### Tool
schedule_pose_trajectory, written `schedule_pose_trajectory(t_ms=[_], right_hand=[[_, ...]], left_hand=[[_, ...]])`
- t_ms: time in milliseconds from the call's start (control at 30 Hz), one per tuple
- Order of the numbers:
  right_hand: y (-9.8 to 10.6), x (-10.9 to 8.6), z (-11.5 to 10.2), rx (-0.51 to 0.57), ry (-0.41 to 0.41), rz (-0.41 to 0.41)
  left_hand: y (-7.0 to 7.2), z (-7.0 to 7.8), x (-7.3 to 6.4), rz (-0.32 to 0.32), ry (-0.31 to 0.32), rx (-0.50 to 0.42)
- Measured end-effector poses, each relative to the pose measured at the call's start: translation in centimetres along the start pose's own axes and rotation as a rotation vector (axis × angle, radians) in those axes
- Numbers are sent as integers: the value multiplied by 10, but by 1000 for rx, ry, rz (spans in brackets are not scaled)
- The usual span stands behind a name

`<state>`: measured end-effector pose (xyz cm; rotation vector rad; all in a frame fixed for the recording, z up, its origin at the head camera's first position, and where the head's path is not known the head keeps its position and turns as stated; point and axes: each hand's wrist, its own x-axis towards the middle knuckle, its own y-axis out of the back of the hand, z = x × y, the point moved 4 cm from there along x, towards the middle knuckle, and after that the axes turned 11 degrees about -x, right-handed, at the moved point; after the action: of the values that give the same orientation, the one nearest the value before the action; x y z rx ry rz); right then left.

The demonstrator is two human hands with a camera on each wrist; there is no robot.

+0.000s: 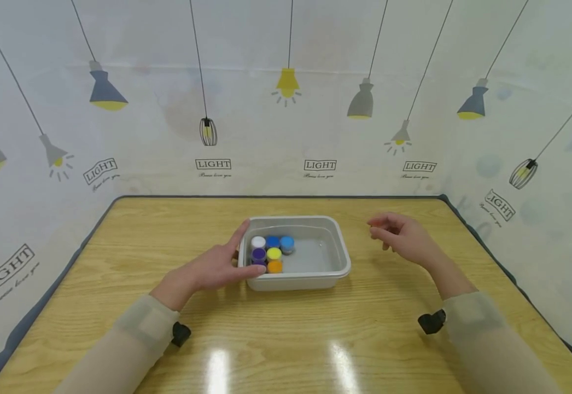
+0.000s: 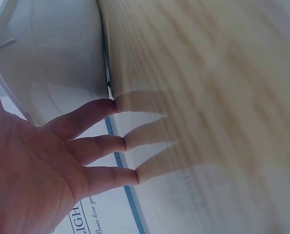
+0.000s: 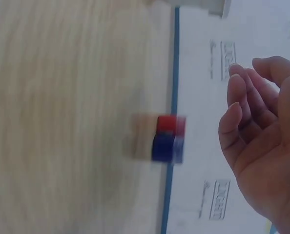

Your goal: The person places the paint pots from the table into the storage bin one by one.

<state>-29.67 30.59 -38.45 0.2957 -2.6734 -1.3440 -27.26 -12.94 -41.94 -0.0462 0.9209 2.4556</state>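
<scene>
Fingers straight and spread, the left hand [image 1: 215, 268] grasps nothing; it rests against the nine o'clock end of a light-grey, rectangular plastic tub [image 1: 293, 283], thumb over the near rim. The tub stands at twelve o'clock on the glossy, pale wooden worktop [image 1: 276, 323]. Inside, toward nine o'clock, sit seven small round jars coloured white [image 1: 258, 241], purple [image 1: 258, 253], blue [image 1: 273, 242], yellow [image 1: 274, 253], orange [image 1: 275, 266] and light blue [image 1: 287, 242], plus a second purple one partly under the thumb.

At the tub's three o'clock, the right hand [image 1: 402, 239] hangs loosely curled and released, its palm bare. I judge the step as steadying the tub while reaching for another jar; the next move would call for the right fingers to close round one.

The left wrist view shows three fingertips meeting their reflections in the worktop beside the tub, which the head view hides. The right wrist view gives, at the hand's nine o'clock, a small red jar [image 3: 169, 125] touching a small dark-blue jar [image 3: 163, 147], too blurred to tell which way up; the head view offers only a red patch by the fingers.
</scene>
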Motion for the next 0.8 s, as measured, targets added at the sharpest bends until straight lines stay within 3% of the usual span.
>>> schedule_pose_trajectory(t_ms=[300, 800], right_hand=[[16, -17, 55, -47, -74, 21], [15, 1, 93, -31, -200, -12]], left_hand=[[0, 1, 0, -6, 11, 4], [0, -2, 1, -4, 20, 4]])
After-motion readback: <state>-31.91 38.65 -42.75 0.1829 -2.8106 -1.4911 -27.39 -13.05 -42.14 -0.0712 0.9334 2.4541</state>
